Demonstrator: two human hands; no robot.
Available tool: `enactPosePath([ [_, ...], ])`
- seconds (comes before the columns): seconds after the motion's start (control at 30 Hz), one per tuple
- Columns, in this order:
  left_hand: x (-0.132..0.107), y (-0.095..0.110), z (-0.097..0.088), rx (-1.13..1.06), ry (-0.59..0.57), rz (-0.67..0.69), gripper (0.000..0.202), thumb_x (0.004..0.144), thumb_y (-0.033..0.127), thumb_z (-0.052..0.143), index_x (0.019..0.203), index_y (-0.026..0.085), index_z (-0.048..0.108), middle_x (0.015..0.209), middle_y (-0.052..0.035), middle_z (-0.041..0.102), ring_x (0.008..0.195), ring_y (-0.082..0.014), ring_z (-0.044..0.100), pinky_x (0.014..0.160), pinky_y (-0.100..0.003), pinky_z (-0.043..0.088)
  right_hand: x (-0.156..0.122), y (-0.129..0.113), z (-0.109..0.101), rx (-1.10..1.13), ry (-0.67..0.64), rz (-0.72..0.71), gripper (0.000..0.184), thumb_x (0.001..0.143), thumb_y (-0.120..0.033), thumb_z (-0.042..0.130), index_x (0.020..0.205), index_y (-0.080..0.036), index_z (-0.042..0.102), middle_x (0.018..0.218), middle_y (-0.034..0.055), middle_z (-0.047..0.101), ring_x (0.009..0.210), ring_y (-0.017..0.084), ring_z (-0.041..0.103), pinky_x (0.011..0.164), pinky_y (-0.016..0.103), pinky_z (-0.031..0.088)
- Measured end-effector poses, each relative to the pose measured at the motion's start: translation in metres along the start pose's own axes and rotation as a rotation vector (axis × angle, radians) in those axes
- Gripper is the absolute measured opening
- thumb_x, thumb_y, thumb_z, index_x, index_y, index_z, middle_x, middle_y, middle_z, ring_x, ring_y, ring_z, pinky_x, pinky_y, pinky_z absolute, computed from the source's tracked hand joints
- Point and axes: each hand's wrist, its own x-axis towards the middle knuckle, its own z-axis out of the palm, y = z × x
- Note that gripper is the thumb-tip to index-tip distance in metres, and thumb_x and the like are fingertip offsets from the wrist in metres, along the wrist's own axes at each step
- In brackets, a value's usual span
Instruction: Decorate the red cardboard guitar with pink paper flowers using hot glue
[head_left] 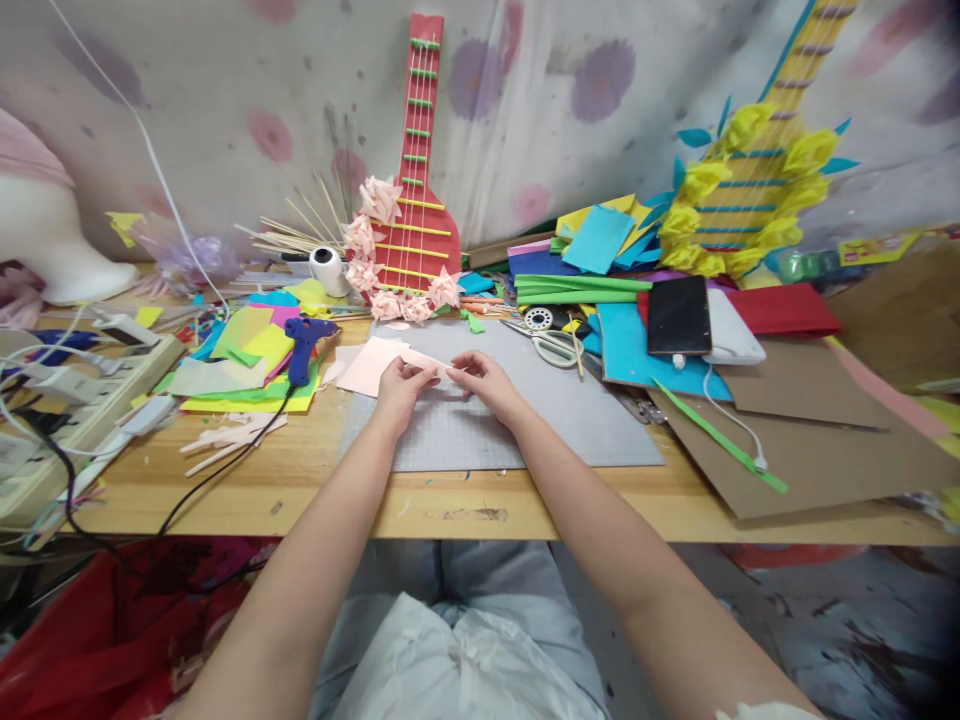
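Above the grey cutting mat [480, 440], my left hand [401, 390] and my right hand [484, 383] face each other. Both pinch a small pale pink piece of paper [426, 360] between thumb and fingers; my hands hide part of it. Flat beside my left hand lies a larger pale pink sheet [369, 368]. A pair of scissors [555, 348] with pale handles rests on the mat beyond my right hand. Behind the mat a red paper lute [416, 230] stands upright, with pink paper flowers [379, 200] along its edge.
On the left are a blue glue gun [301, 348], coloured paper sheets [247, 345] and a power strip [82, 420] with cables. To the right lie a black phone [679, 315], a white power bank [731, 330] and brown cardboard [817, 430]. A yellow paper instrument [750, 190] stands behind.
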Motion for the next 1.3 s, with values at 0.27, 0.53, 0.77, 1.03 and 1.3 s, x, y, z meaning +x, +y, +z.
enactPosePath([
  [0.27, 0.001, -0.004, -0.002, 0.047, -0.045, -0.006, 0.046, 0.046, 0.024, 0.078, 0.085, 0.015, 0.057, 0.070, 0.0012, 0.063, 0.065, -0.0109, 0.059, 0.064, -0.025, 0.050, 0.003, 0.004, 0.004, -0.145, 0.078, -0.002, 0.028, 0.065, -0.045, 0.063, 0.060, -0.019, 0.055, 0.060, -0.0023, 0.054, 0.057, 0.010, 0.047, 0.052, 0.023, 0.036],
  [0.53, 0.001, -0.004, -0.003, 0.010, -0.024, 0.015, 0.040, 0.047, 0.024, 0.078, 0.077, 0.014, 0.054, 0.069, 0.0018, 0.062, 0.065, -0.0098, 0.058, 0.064, -0.025, 0.049, 0.005, 0.003, -0.001, -0.282, 0.272, 0.081, 0.041, 0.059, -0.047, 0.070, 0.045, -0.019, 0.044, 0.046, -0.0055, 0.041, 0.047, 0.008, 0.035, 0.049, 0.024, 0.026],
  [0.77, -0.002, 0.003, -0.001, -0.019, 0.018, -0.020, 0.039, 0.044, 0.021, 0.078, 0.074, 0.014, 0.053, 0.066, 0.0022, 0.060, 0.064, -0.0098, 0.058, 0.067, -0.025, 0.048, 0.003, 0.002, -0.006, -0.160, 0.110, 0.041, 0.035, 0.059, -0.050, 0.067, 0.055, -0.018, 0.054, 0.052, -0.0034, 0.050, 0.050, 0.009, 0.043, 0.053, 0.024, 0.034],
  [1.03, -0.001, 0.003, -0.001, -0.046, 0.013, -0.018, 0.043, 0.041, 0.021, 0.080, 0.073, 0.014, 0.054, 0.064, 0.0030, 0.061, 0.062, -0.0090, 0.058, 0.063, -0.024, 0.049, 0.005, 0.003, -0.015, -0.237, 0.104, 0.094, 0.038, 0.059, -0.051, 0.067, 0.053, -0.018, 0.048, 0.049, -0.0042, 0.048, 0.047, 0.008, 0.042, 0.050, 0.023, 0.033],
  [1.3, 0.000, 0.000, -0.003, 0.026, -0.045, -0.006, 0.041, 0.044, 0.023, 0.080, 0.076, 0.013, 0.055, 0.064, 0.0016, 0.063, 0.060, -0.0099, 0.058, 0.063, -0.026, 0.050, -0.001, -0.005, -0.005, -0.146, -0.061, -0.077, 0.031, 0.065, -0.047, 0.063, 0.071, -0.017, 0.060, 0.069, -0.0011, 0.060, 0.066, 0.011, 0.051, 0.064, 0.023, 0.040],
])
